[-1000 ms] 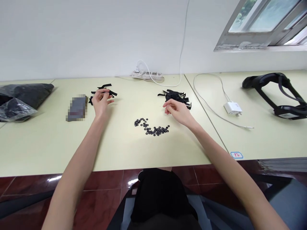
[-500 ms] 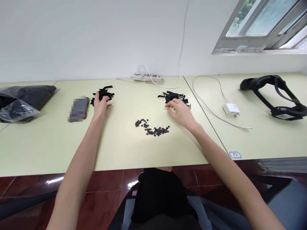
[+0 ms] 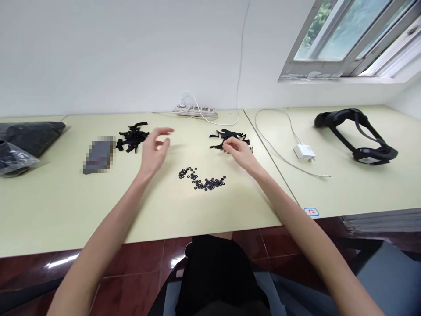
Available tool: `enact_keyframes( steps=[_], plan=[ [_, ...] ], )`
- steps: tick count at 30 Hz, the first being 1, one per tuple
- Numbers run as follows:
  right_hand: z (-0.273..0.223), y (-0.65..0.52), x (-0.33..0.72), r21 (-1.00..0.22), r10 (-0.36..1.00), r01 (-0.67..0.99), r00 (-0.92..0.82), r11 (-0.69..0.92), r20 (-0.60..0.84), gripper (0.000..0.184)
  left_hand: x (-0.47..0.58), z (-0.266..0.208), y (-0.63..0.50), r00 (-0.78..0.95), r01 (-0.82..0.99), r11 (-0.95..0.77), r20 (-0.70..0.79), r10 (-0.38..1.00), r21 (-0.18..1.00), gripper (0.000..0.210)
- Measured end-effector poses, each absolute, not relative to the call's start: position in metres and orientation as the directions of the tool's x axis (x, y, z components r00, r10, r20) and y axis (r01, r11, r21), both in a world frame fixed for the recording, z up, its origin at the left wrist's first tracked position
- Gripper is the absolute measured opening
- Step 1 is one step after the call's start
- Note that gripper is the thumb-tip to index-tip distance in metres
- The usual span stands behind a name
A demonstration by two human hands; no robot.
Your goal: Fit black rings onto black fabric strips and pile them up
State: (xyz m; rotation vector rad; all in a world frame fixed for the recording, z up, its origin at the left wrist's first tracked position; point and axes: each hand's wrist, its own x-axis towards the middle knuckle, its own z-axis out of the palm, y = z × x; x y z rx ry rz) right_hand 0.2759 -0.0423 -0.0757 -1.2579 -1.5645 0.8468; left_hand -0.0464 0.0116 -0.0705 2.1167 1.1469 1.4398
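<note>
My left hand [image 3: 155,151] is raised off the table just right of a heap of black strips [image 3: 133,137], its fingers apart and nothing visible in them. At the near edge of a second pile of black strips [image 3: 230,134], my right hand [image 3: 242,154] is closed, with thumb and forefinger pinching the end of a black strip [image 3: 216,146] that points left. Many small black rings [image 3: 210,183] lie scattered on the table between and nearer than the two hands.
A blurred dark flat object [image 3: 98,156] and a black bag in clear plastic [image 3: 29,140] are at the left. A power strip [image 3: 197,110] lies by the wall. A white charger [image 3: 304,152] with its cable and a black headset [image 3: 358,136] sit on the right table.
My left hand has left the left heap and moved right, its fingers now apart. My right hand has its fingers pinched on a strip at the pile's front. The view has shifted slightly.
</note>
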Motion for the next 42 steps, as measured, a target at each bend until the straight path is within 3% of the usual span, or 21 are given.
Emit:
enact_keyframes(
  steps=[4, 7, 13, 18, 24, 28, 33, 36, 42],
  plan=[
    [-0.058, -0.064, 0.256, -0.959, 0.958, 0.169, -0.213, 0.229, 0.191, 0.019, 0.000, -0.059, -0.033, 0.434, 0.287, -0.631, 0.489, 0.756, 0.721, 0.026],
    [-0.055, -0.071, 0.247, -0.965, 0.946, 0.171, -0.289, 0.199, 0.144, 0.021, 0.010, -0.060, -0.045, 0.499, 0.223, -0.581, 0.420, 0.758, 0.783, 0.029],
    [-0.065, -0.067, 0.253, -0.939, 0.947, 0.280, -0.302, 0.199, 0.111, 0.023, 0.005, -0.059, -0.045, 0.521, 0.196, -0.399, 0.249, 0.816, 0.896, 0.030],
    [-0.066, -0.063, 0.268, -0.757, 0.838, 0.551, -0.546, 0.353, -0.007, 0.017, 0.001, -0.054, -0.045, 0.422, 0.223, -0.373, 0.256, 0.870, 0.901, 0.023],
    [-0.068, -0.064, 0.268, -0.712, 0.771, 0.555, -0.637, 0.430, -0.031, 0.008, -0.003, -0.048, -0.067, 0.326, 0.273, -0.233, 0.138, 0.935, 0.933, 0.030],
    [-0.064, -0.067, 0.264, -0.800, 0.815, 0.470, -0.579, 0.373, 0.040, 0.010, 0.007, -0.047, -0.074, 0.305, 0.224, -0.230, 0.156, 0.939, 0.947, 0.039],
    [-0.053, -0.070, 0.258, -0.961, 0.947, 0.146, -0.257, 0.235, 0.193, 0.017, 0.024, -0.056, -0.063, 0.278, 0.111, -0.301, 0.261, 0.924, 0.947, 0.045],
    [-0.054, -0.071, 0.251, -0.974, 0.958, 0.036, -0.192, 0.222, 0.211, 0.019, 0.029, -0.064, -0.062, 0.296, 0.041, -0.314, 0.289, 0.911, 0.948, 0.049],
    [-0.065, -0.075, 0.240, -0.984, 0.968, -0.028, -0.174, 0.179, 0.181, 0.025, 0.032, -0.071, -0.072, 0.340, -0.015, -0.341, 0.325, 0.882, 0.940, 0.045]
  ],
)
